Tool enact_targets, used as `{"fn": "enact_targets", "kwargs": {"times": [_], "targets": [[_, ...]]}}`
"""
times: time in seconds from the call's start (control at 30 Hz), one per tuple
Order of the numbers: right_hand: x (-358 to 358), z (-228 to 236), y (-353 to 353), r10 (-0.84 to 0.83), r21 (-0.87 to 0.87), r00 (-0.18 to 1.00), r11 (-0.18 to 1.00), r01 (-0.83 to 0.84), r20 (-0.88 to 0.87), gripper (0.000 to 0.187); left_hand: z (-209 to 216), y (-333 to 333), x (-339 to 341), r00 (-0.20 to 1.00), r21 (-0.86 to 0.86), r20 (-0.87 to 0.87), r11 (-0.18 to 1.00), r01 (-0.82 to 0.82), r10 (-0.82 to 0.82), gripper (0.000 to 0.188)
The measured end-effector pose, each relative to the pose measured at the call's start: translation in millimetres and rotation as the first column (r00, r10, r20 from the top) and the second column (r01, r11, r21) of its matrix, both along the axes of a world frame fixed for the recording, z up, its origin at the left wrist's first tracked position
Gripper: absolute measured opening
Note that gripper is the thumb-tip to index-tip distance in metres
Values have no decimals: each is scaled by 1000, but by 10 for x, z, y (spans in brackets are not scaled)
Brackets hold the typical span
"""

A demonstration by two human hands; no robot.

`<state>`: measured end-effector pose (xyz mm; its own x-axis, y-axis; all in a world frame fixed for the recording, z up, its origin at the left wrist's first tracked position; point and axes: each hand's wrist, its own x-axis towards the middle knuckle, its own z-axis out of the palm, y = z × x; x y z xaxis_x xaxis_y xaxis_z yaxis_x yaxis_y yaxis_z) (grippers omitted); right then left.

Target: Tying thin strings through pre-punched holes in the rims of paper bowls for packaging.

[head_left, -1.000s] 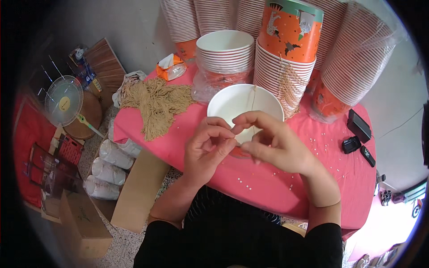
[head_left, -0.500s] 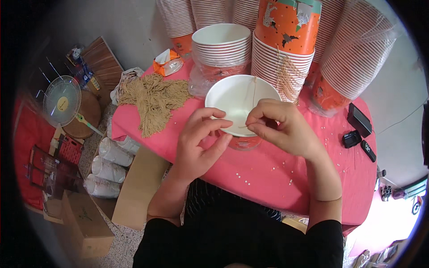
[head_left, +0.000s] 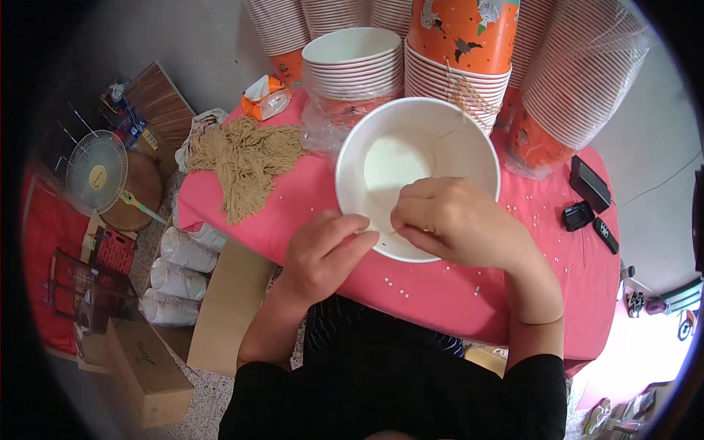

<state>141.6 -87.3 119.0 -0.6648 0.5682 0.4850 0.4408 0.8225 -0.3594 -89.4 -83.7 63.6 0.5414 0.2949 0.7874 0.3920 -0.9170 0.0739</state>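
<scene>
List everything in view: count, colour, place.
tablecloth: one, pink, centre
bucket: one, white inside, on tablecloth
string: count unclear, tan, inside bucket
bucket stacks: several, orange and white, back
cord bundle: one, tan, tablecloth's left
tissue pack: one, orange, behind cord bundle
remote: one, black, tablecloth's right
fan: one, pale, far left
closed carton: one, brown, lower left
left hand: one, bare, at bucket's rim
right hand: one, bare, over bucket
sleeves: two, black, bottom

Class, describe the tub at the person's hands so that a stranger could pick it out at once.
Start at the pink table and find the stacks of tubs along its far side. In front of them, look for the tub with its white inside showing, the left hand at its rim and the right hand over it. Unlike its neighbours, it is single, not stacked.
</scene>
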Motion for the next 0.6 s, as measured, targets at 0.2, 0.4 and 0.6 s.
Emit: {"fn": "enact_targets", "kwargs": {"times": [0.2, 0.4, 0.6], "targets": [[-42, 24, -74, 43, 37, 998, 998, -45, 46, 10, -52, -52, -52, 1000, 148, 2, 989, 7, -7, 30], [-39, 47, -106, 63, 48, 996, 997, -66, 58, 10, -34, -60, -27, 1000, 195, 8, 981, 2, -3, 30], [-48, 37, -121, 72, 61, 997, 995, -74, 39, 10, -10, -78, -17, 1000, 204, -5, 979, 3, -2, 29]]}}
